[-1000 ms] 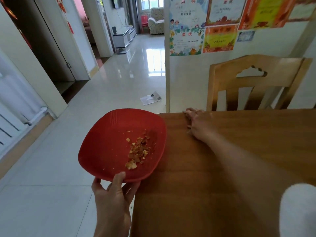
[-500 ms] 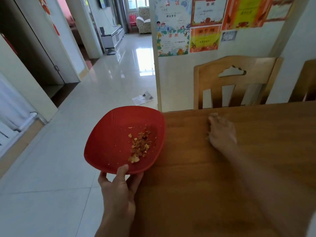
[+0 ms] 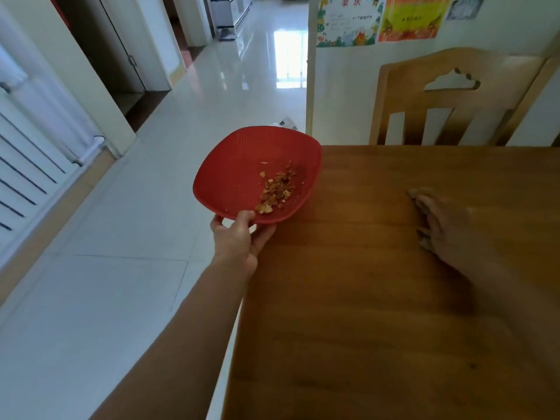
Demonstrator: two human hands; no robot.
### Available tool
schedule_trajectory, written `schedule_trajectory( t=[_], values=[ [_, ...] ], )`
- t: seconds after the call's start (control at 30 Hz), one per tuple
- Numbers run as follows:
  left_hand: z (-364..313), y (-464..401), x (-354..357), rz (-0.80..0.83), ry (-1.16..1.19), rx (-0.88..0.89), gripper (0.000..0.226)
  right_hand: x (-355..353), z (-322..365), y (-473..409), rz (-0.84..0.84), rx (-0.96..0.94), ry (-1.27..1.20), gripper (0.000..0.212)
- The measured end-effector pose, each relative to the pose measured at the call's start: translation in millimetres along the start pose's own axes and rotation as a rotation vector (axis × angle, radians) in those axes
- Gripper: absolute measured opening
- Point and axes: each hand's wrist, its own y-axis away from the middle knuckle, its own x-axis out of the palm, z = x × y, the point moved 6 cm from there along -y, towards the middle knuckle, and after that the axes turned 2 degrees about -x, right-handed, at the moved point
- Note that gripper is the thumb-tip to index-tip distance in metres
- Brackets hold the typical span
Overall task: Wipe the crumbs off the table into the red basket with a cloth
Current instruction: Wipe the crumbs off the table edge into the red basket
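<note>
My left hand (image 3: 239,237) grips the near rim of the red basket (image 3: 242,165), thumb on top and fingers beneath. The basket hangs beside the left edge of the wooden table (image 3: 348,298), its right rim just over that edge. A small heap of orange-brown crumbs (image 3: 275,192) lies inside it. My right hand (image 3: 445,228) lies blurred on the tabletop, well to the right of the basket, palm down with its fingers pointing left. Pale bits of what looks like the cloth (image 3: 419,194) peek out under the fingertips; the rest is hidden.
A wooden chair (image 3: 454,95) stands at the table's far side against a white wall with posters (image 3: 348,22). To the left is glossy tiled floor (image 3: 121,268) with a paper scrap (image 3: 288,122), and a radiator (image 3: 33,159) along the left wall.
My right hand has slid from the table's far left corner to the right and nearer to me. My left hand has kept the basket at the table edge.
</note>
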Motion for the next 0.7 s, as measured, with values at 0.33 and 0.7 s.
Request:
schedule_trajectory(
  t=[0.33,0.7],
  values=[
    [15.2,27.8,-11.3,-0.019,0.043,-0.081,0.062,35.2,100.3,63.7,0.022,-0.162,0.069,0.058],
    [9.8,84.4,-18.6,0.028,0.003,-0.032,0.057,41.5,112.2,212.3,0.252,-0.709,-0.062,0.049]
  ],
)
